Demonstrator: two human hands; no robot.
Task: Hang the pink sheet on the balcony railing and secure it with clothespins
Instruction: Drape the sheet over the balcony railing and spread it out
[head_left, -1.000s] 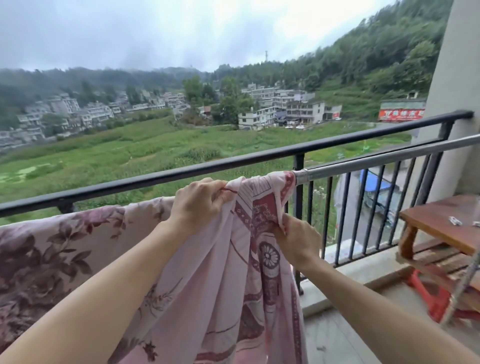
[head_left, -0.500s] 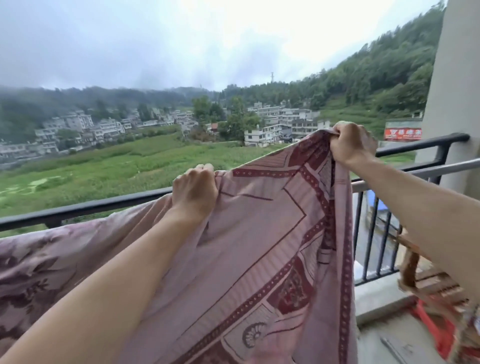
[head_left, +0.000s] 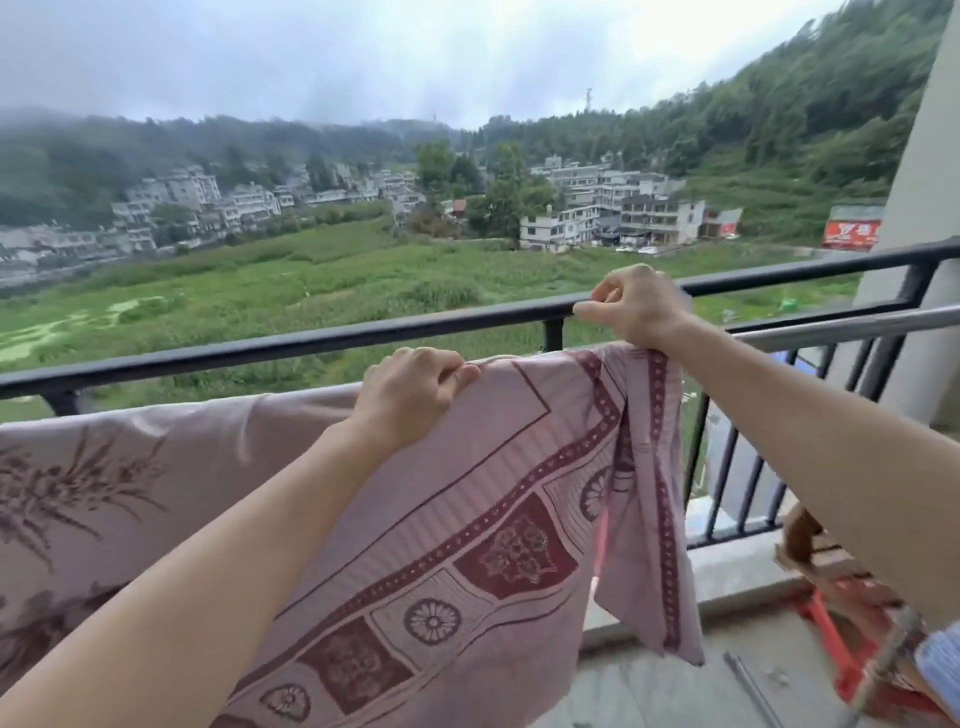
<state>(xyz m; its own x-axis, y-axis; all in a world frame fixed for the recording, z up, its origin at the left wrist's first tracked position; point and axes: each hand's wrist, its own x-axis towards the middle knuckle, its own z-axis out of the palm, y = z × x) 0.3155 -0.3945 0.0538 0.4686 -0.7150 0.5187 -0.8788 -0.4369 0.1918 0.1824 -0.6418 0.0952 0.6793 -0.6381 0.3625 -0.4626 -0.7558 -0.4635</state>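
The pink sheet (head_left: 467, 519), with a dark red patterned border and flowers on its left part, hangs over a silver pole (head_left: 857, 325) that runs just inside the black balcony railing (head_left: 260, 351). My left hand (head_left: 410, 389) is closed on the sheet's top edge near the middle. My right hand (head_left: 639, 306) pinches the sheet's right corner at the pole, and the corner's tail hangs down below it. No clothespin is visible.
A wooden stool (head_left: 831, 566) with a red frame (head_left: 841, 644) stands on the tiled floor at the lower right. A concrete pillar (head_left: 919, 208) closes the balcony on the right. Beyond the railing lie green fields and buildings.
My right hand has come down from above the railing, lowering the sheet's corner onto the pole. The sheet now lies spread further right along the pole. My left hand keeps its grip.
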